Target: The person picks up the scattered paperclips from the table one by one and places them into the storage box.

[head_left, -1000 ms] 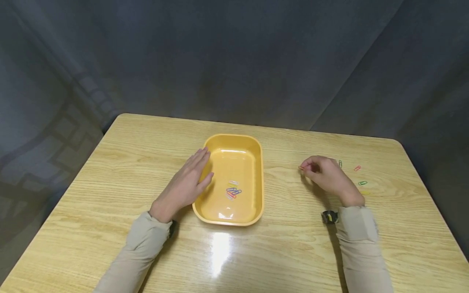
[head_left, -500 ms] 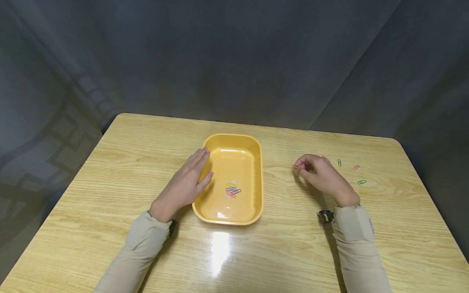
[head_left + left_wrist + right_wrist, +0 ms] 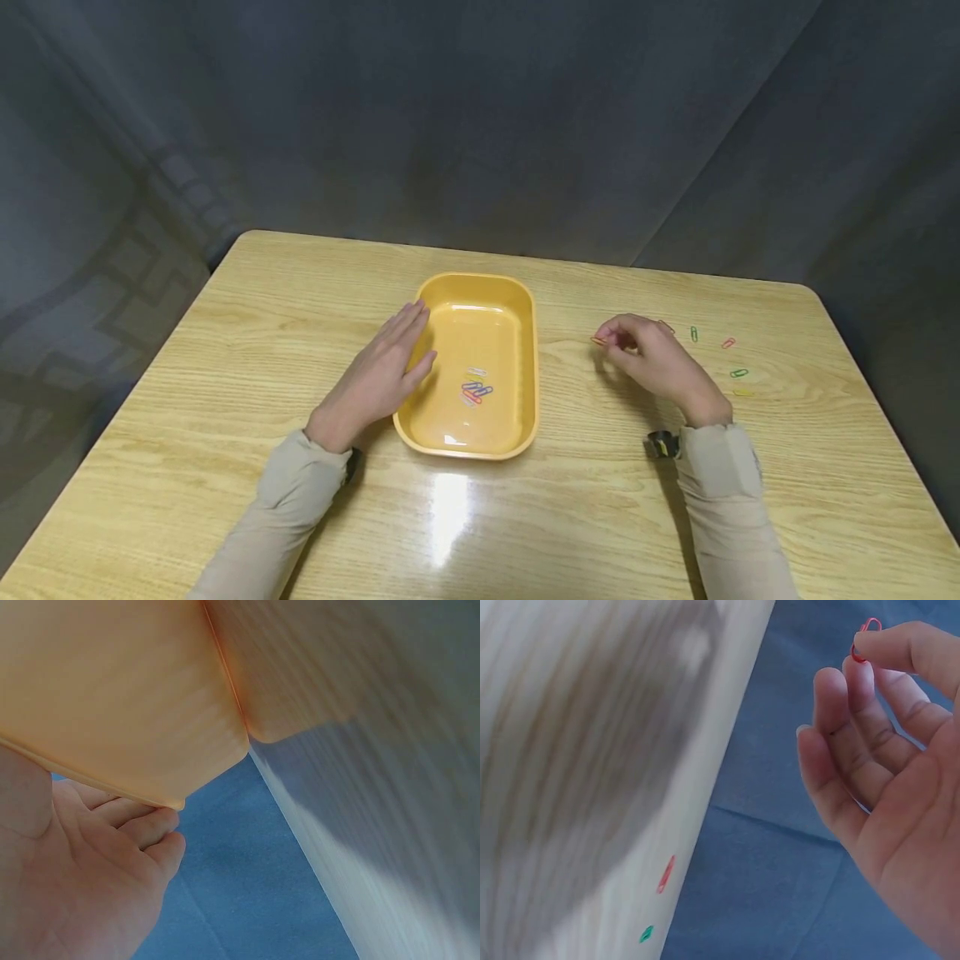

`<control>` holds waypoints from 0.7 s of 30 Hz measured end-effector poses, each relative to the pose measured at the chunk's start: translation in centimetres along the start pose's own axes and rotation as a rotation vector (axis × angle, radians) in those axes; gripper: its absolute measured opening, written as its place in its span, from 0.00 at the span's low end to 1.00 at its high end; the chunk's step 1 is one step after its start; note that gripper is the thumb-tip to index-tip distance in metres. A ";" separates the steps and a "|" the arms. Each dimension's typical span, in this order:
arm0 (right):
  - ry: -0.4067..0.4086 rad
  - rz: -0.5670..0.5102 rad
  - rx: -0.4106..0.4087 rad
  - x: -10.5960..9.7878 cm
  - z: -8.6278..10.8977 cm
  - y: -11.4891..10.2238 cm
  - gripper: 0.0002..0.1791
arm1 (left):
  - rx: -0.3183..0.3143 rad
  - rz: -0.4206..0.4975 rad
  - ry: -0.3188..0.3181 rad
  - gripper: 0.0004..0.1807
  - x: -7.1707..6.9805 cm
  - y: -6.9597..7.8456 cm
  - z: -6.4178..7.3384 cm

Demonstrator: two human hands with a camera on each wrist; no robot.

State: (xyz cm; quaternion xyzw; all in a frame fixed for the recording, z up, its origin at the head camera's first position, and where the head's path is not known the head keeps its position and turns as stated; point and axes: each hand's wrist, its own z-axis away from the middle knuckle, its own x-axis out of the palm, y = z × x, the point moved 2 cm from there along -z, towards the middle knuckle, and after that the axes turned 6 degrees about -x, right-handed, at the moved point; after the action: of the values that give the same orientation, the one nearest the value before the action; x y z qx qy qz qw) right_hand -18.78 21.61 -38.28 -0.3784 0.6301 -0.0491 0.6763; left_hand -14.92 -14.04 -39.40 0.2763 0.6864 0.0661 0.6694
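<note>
My left hand (image 3: 378, 373) rests on the left rim of a yellow-orange plastic tray (image 3: 530, 358), fingers straight and thumb over the inside. In the left wrist view its fingers (image 3: 154, 829) lie along the tray's rim. Several paper clips (image 3: 474, 390), white, yellow, blue and red, lie together on the tray floor. To the right of the tray, above the table, my right hand (image 3: 660, 362) pinches a red paper clip (image 3: 866, 637) between thumb and fingertip. In the right wrist view the other fingers of that hand are loosely bent.
Right of my right hand, loose paper clips lie on the wooden table (image 3: 600, 517): two green ones, including one green clip (image 3: 739, 373), a pink-red clip (image 3: 728, 342), a yellow clip (image 3: 743, 392) and a red clip (image 3: 666, 327). A dark curtain (image 3: 480, 125) hangs behind the table.
My right hand has moved a little left toward the tray with the red paper clip, uncovering another red clip behind it. My left hand has stayed on the tray rim.
</note>
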 end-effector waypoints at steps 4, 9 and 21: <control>0.018 -0.007 -0.020 0.0 0.0 -1.0 0.08 | -0.001 0.001 -0.003 0.35 0.0 0.0 0.0; 0.034 -0.024 -0.055 0.3 -0.1 -2.1 0.08 | -0.002 0.000 -0.006 0.35 0.0 0.0 0.0; 0.050 -0.045 -0.167 1.2 -0.5 -4.7 0.07 | -0.001 -0.003 -0.004 0.34 0.0 0.1 0.0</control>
State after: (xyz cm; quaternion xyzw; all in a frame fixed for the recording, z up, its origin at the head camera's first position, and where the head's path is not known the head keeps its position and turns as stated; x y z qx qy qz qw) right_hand -17.06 17.39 -36.45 -0.4462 0.6400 -0.0214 0.6251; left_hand -14.86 -13.95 -39.37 0.2750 0.6855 0.0646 0.6711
